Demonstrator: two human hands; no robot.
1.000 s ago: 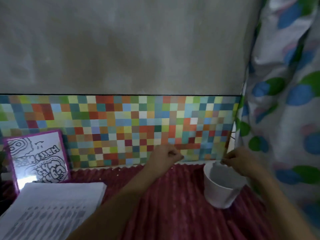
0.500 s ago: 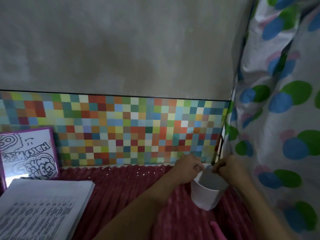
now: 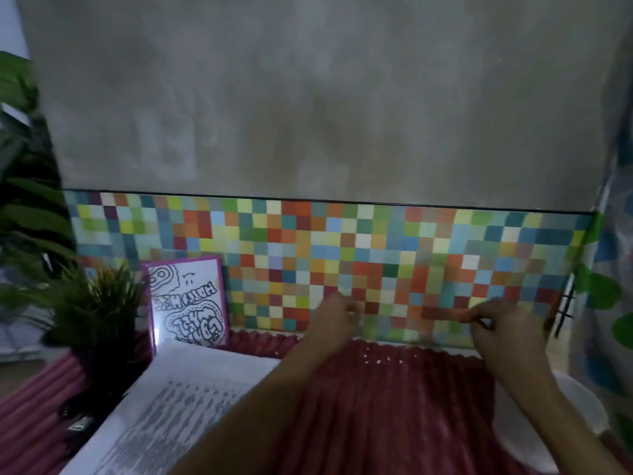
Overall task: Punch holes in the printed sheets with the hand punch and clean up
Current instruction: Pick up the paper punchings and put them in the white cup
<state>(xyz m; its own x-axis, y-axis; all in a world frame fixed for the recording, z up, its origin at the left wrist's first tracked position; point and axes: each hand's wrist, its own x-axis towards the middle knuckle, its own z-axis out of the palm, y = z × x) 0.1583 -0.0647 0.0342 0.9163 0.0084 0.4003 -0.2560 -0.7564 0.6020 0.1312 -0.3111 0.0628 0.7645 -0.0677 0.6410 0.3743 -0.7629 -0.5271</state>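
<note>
View from my head, looking forward and down. My left hand [image 3: 337,318] is raised at centre, in front of the lower edge of the mosaic tile panel [image 3: 342,248]. Its fingers are curled and bunched, with pale specks at the fingertips [image 3: 356,313]; motion blur keeps me from telling whether anything is pinched there. My right hand [image 3: 503,329] is raised at about the same height further right, also in front of the panel. Its thumb and forefinger are drawn close together, and again I cannot tell whether they hold something. The two hands are well apart. Between and below them, small white paper dots [image 3: 378,361] lie scattered on the red ribbed mat [image 3: 394,413], near its far edge. The white cup [image 3: 582,411] sits on the mat at lower right, partly hidden by my right forearm. The printed sheets [image 3: 191,402] lie in a thick stack at lower left, print facing up. Behind the stack, a purple-framed drawing [image 3: 188,299] leans against the panel, and a small green plant [image 3: 99,303] stands just beside it on the left. Above the panel is a grey wall [image 3: 308,97]; a spotted curtain [image 3: 616,320] hangs at the right edge.
</note>
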